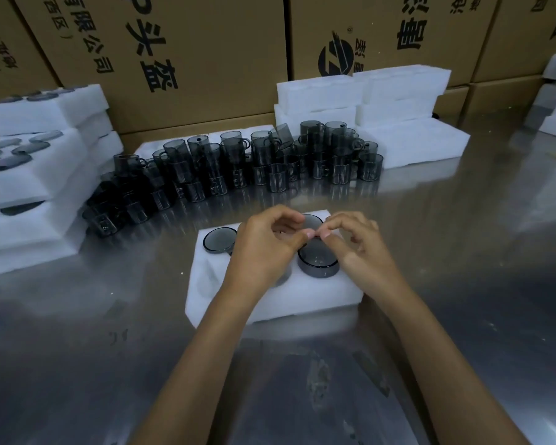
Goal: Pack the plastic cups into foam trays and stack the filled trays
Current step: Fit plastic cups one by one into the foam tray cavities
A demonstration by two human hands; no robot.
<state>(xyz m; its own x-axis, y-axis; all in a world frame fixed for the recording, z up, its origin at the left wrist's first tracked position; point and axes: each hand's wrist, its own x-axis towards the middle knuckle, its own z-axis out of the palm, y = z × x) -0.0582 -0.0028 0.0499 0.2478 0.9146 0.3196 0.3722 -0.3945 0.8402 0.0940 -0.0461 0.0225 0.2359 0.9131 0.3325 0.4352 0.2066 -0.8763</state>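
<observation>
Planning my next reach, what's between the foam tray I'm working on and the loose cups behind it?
In the head view, only bare shiny table separates the foam tray from the loose cups.

Packing warehouse, stacked printed cardboard cartons point(190, 59), steel worktable point(77, 348), foam tray stacks point(366, 91)

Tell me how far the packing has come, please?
Done: filled trays stacked at left. In hand: the front tray holds at least three cups; left hand and right hand meet above it. Left: its empty near-left pocket and many loose cups.
</observation>
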